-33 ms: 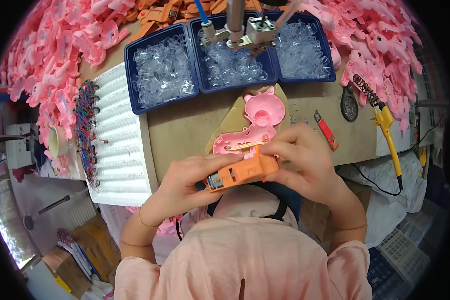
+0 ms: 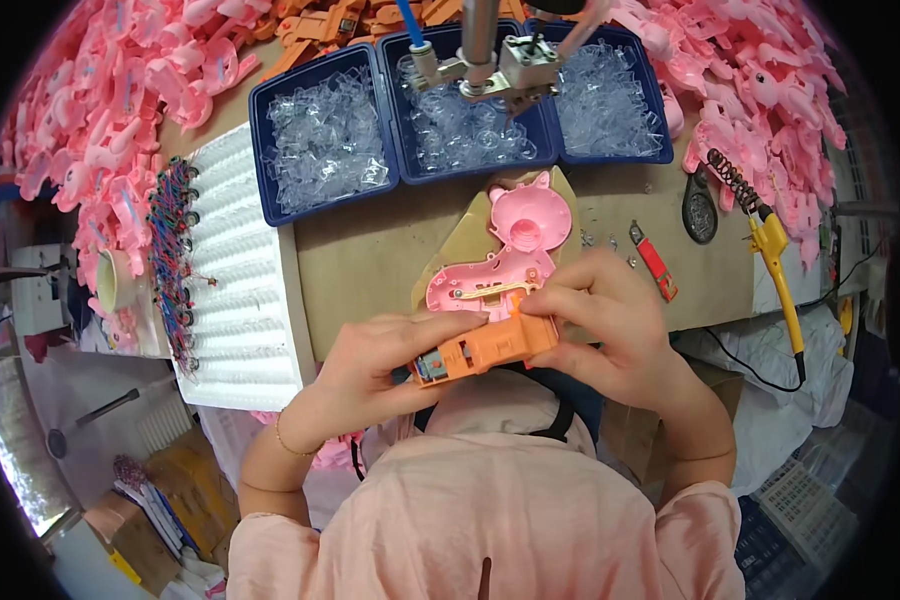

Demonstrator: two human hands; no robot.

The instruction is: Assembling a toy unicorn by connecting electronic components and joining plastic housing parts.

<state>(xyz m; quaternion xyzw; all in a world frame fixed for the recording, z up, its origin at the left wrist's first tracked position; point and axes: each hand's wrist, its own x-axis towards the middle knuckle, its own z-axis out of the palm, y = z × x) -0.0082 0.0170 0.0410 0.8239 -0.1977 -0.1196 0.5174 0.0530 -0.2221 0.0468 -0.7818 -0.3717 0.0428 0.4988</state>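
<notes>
In both hands I hold an orange plastic housing point(image 2: 495, 343), close in front of my body. My left hand point(image 2: 385, 362) closes round its left end, where a grey part shows in an opening. The fingers of my right hand point(image 2: 605, 325) pinch its right end; the thumb lies along the lower side. Just beyond, a pink animal-shaped plastic shell half point(image 2: 530, 222) lies with its hollow side up on a tan shaped holder point(image 2: 450, 245). A pale strip or wire bundle runs over the shell's lower part, partly hidden by my right fingers.
Blue bins point(image 2: 402, 165) of clear plastic pieces stand beyond, under a metal fixture point(image 2: 480, 65). Pink parts point(image 2: 120, 120) heap both sides. Left is a white ridged tray point(image 2: 245, 270) with wired components point(image 2: 175, 270); right, a red cutter point(image 2: 653, 262) and yellow power screwdriver point(image 2: 775, 260).
</notes>
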